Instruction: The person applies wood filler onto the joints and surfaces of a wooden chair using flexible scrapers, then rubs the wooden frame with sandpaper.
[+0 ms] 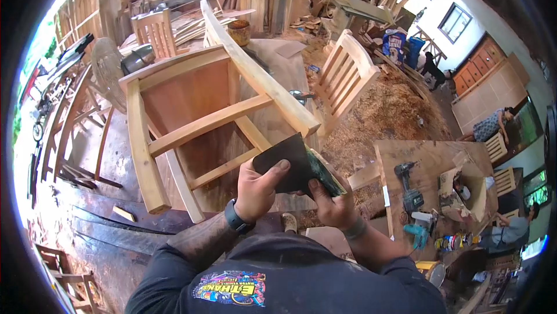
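My left hand [259, 190] pinches a dark sheet of sandpaper [286, 165] between thumb and fingers. My right hand [336, 205] grips a flat block [325, 176] with a worn, dark green face and a pale edge. The sheet's right side meets the block; whether it is attached there I cannot tell. Just beyond both hands, an unfinished wooden chair [212, 125] lies tipped over on the work table [284, 70], its legs and rails toward me. My right fingers are partly hidden behind the block.
To the right, a wooden table [429, 160] carries a cordless drill [409, 189], a teal power tool [419, 230] and an open carton [464, 192]. Another slatted chair [348, 76] stands beyond. Wood shavings [394, 105] cover the floor. Two people are at the far right, and a dark dog [432, 71] stands behind.
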`<act>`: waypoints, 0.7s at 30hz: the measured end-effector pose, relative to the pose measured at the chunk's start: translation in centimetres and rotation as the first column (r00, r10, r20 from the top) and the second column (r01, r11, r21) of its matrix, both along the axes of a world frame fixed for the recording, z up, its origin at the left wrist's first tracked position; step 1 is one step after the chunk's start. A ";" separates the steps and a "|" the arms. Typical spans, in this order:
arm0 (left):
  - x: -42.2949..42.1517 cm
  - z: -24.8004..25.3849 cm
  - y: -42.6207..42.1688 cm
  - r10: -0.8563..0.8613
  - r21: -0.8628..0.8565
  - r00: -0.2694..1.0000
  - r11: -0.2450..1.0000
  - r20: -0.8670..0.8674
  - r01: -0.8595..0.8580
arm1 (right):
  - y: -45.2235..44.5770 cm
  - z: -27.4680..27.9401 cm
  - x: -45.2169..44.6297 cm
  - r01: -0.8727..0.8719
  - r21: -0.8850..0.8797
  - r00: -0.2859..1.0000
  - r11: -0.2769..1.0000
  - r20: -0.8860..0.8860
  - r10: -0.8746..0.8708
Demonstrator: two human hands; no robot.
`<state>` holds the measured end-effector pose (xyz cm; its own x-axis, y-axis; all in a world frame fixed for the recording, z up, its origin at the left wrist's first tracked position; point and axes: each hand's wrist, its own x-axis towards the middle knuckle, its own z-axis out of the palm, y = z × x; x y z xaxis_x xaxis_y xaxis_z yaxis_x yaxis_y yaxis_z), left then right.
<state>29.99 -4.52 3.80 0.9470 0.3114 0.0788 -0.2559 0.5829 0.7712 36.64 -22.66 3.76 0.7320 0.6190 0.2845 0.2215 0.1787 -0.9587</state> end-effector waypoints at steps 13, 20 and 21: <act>-2.1 0.3 1.0 -0.150 0.127 0.988 0.981 0.036 0.144 | 0.3 0.7 -6.0 0.387 -0.059 0.825 0.920 0.469 -0.317; -2.2 0.4 1.7 -0.238 0.141 0.970 0.963 0.056 0.229 | 0.0 1.3 -6.3 0.430 -0.111 0.784 0.896 0.537 -0.310; -2.3 0.5 1.5 -0.240 0.137 0.968 0.964 0.068 0.230 | 0.0 1.1 -6.3 0.435 -0.091 0.780 0.896 0.535 -0.325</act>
